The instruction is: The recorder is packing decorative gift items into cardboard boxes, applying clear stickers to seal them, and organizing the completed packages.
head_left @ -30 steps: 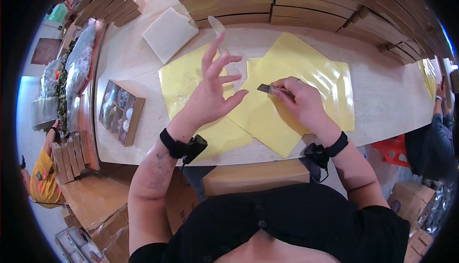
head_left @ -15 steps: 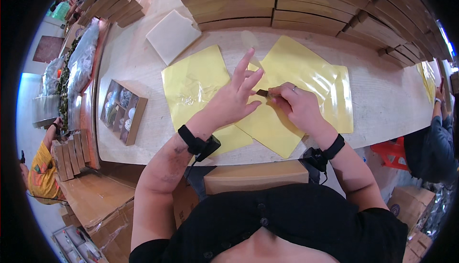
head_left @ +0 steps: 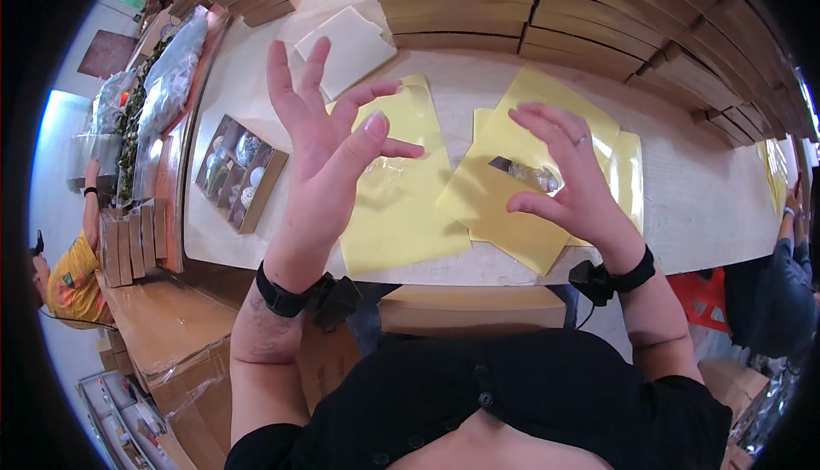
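My left hand [head_left: 323,150] is raised above the left yellow sheet [head_left: 410,222], its fingers spread wide and holding nothing I can make out. My right hand [head_left: 589,184] hovers over the right-hand stack of yellow sheets [head_left: 495,214], thumb and fingers curved apart. Between them shows a small cutter [head_left: 525,173] with a dark flat blade and a clear, shiny, wrapped-looking handle. It appears to lie on the top sheet, its handle end near my palm. Glossy clear film reflects light on the sheets.
A shallow box [head_left: 272,181] with compartments of round ornaments lies at the left. Behind it is a cream pad [head_left: 348,50]. Flat brown cartons [head_left: 461,5] are stacked along the back. Other people work at far left and right. A cardboard box [head_left: 474,309] sits below the table's front edge.
My right hand has let go of the cutter and opened. My left hand has moved left and up, away from it, fingers spreading. The view has shifted slightly.
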The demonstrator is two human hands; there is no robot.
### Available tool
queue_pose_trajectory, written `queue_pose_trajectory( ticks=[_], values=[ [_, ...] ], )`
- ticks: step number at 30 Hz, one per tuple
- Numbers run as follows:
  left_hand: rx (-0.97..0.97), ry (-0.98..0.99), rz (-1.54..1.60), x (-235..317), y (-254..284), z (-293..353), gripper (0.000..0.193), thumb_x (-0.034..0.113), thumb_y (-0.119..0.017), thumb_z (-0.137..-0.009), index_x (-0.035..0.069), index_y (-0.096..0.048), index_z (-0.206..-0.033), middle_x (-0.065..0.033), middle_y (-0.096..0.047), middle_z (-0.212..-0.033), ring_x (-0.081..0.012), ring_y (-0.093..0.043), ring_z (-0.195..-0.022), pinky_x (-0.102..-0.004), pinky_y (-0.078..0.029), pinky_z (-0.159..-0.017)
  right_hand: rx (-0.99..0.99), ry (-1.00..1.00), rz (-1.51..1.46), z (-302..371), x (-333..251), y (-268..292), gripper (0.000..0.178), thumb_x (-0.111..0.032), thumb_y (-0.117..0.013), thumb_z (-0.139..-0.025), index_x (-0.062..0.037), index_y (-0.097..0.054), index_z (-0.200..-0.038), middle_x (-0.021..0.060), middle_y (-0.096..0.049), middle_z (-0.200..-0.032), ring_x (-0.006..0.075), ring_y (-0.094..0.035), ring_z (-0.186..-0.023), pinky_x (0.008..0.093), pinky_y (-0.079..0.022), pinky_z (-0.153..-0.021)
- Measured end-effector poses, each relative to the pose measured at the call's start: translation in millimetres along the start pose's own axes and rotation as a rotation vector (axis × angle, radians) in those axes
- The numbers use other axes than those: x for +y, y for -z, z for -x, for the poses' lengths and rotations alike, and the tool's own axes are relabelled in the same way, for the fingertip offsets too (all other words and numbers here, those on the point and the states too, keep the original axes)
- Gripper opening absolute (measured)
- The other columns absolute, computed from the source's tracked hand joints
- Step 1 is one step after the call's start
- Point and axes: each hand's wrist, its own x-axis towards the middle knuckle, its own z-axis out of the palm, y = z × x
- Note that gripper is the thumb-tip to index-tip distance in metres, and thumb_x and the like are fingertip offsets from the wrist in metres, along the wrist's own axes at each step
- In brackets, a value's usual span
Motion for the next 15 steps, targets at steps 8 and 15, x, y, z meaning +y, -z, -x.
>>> queue_pose_trajectory(
  ticks=[8, 15],
  values=[
    [-0.051, 0.049, 0.148, 16.1, -14.3, 28.8, 0.104, 0.018, -0.067, -0.088, 0.024, 0.013, -0.155, -0.0193, -0.004, -0.160, -0.0420, -0.043, -0.131, -0.0431, -0.062, -0.082, 0.027, 0.224, -0.070, -37.6, -45.0, 8.8, 0.013, -0.014, -0.074, -0.082, -0.0107, -0.065, -0.091, 0.0002, -0.066, -0.086, 0.0213, -0.059, -0.088, 0.0373, -0.039, -0.086],
    [-0.381, -0.308, -0.500, -7.6, 48.5, 135.7, 0.139, 0.017, -0.091, -0.066, 0.033, 0.016, -0.153, -0.0206, 0.012, -0.159, -0.0486, -0.042, -0.132, -0.0506, -0.055, -0.096, -0.101, -0.140, -0.185, 3.2, -47.1, 41.5, 0.009, -0.010, -0.070, -0.085, -0.0047, -0.064, -0.088, 0.0029, -0.064, -0.085, 0.0153, -0.058, -0.078, 0.0279, -0.045, -0.071]
  ],
)
